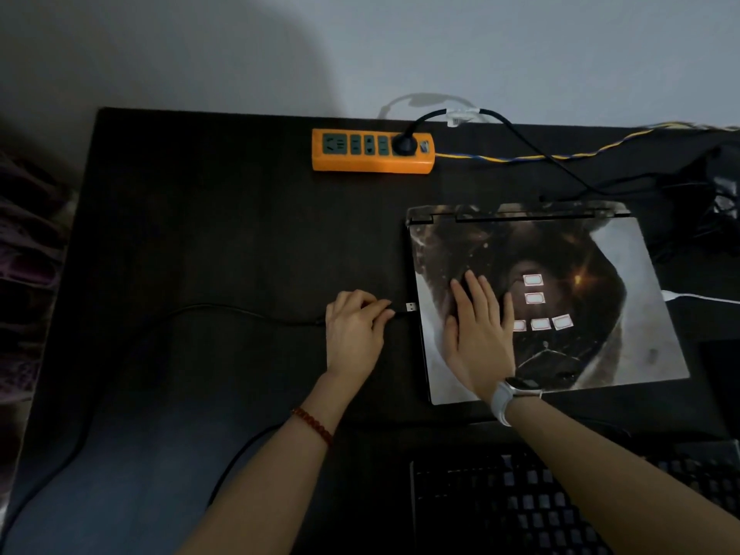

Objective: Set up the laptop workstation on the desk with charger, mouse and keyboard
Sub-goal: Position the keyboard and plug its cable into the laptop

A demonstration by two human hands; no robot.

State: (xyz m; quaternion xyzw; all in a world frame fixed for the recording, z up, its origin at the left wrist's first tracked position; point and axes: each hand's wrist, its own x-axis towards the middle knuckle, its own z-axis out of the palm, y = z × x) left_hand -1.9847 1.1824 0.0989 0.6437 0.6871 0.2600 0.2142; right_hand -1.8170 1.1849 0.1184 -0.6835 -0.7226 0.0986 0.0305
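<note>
A closed laptop (600, 314) with a dark picture skin and small white stickers lies on the right of the black desk (220, 234). My right hand (478, 330) rests flat on its lid near the left edge, fingers spread. My left hand (354, 330) pinches a black USB cable (240, 312) just behind its metal plug (410, 306), which points at the laptop's left side and almost touches it. The cable runs left across the desk and off the front edge. A dark keyboard (520, 502) lies at the front, partly under my right forearm.
An orange power strip (372, 152) sits at the back of the desk with a black plug (404, 145) in it. Its cord runs right toward a dark bundle of cables (716, 202) behind the laptop. A blue-yellow cord (560, 154) trails right. A white cable (700, 296) shows at the right edge.
</note>
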